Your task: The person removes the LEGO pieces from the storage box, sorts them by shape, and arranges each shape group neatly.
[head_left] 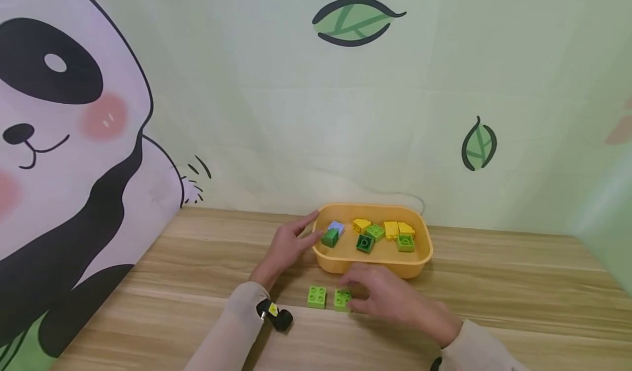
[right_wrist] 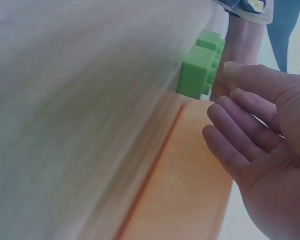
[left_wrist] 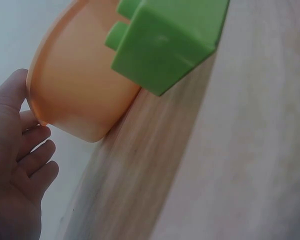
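A yellow-orange plastic tub holds several toy building bricks. My left hand is at its left end, thumb over the rim and index finger along the far left corner; the other fingers hang loosely bent in the left wrist view. Two light green bricks with studs stand in front of the tub, a left one and a right one. My right hand hovers at the right brick, its thumb and fingers apart around it. In the right wrist view the fingers are relaxed, with nothing between them and the thumb.
Inside the tub lie a dark green brick, a blue-violet brick, yellow bricks and light green ones. Behind the wooden tabletop hangs a cloth backdrop with a panda and leaves.
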{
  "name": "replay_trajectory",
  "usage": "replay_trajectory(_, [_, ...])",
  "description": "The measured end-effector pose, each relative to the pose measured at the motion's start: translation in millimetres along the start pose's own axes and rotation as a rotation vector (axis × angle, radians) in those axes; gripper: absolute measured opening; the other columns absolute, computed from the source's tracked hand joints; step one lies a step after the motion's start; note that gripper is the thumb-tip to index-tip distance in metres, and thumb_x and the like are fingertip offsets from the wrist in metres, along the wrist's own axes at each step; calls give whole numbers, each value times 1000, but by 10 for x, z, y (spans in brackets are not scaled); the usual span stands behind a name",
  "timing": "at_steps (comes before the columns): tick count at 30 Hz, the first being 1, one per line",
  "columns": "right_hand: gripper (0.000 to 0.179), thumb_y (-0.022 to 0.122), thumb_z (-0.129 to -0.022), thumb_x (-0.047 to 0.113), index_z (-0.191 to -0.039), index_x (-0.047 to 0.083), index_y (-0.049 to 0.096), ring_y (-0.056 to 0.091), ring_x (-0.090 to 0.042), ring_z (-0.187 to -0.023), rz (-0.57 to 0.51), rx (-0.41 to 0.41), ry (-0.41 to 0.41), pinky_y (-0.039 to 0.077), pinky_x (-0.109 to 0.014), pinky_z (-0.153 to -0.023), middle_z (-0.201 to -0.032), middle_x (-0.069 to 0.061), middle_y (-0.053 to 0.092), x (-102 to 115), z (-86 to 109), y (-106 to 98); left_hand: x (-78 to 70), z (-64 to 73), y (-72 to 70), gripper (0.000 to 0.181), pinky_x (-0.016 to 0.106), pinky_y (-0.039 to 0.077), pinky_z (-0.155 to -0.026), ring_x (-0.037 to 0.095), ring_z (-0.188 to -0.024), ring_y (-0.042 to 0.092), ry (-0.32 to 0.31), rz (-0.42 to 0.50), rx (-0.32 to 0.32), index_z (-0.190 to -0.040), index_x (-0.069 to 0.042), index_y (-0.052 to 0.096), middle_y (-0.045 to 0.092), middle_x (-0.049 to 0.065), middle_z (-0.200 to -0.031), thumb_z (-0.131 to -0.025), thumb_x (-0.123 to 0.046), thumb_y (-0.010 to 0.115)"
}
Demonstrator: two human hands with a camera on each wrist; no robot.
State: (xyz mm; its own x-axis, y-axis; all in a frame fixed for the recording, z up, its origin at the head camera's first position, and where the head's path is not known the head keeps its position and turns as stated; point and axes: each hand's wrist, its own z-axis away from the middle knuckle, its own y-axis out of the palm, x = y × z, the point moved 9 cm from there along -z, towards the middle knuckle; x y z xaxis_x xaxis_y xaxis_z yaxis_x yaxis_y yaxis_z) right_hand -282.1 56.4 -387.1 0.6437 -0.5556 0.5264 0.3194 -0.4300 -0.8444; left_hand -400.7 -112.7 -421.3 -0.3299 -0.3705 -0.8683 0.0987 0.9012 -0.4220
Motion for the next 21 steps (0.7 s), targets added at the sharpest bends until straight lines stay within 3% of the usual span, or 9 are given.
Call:
replay_trajectory(6, [31,82,-94,9,-123,5,73,70,-22,-114,-10,-29,0,60,-40,-99,-122,-7,74,41,0,-117,10,-1,-3,56,52,37,-122,30,-147,47,7,6,-4,-153,-16,59,54,5,-157,-101,-28,76])
replay_trajectory(21, [30,83,-94,12,-123,8,74,69,-22,-108,1,-162,4,61,-42,-96,-119,-3,74,69,18,-435,19,-9,1,56,52,37,-122,32,-147,47,15,9,-6,-153,-15,59,54,5,-156,-101,-27,75])
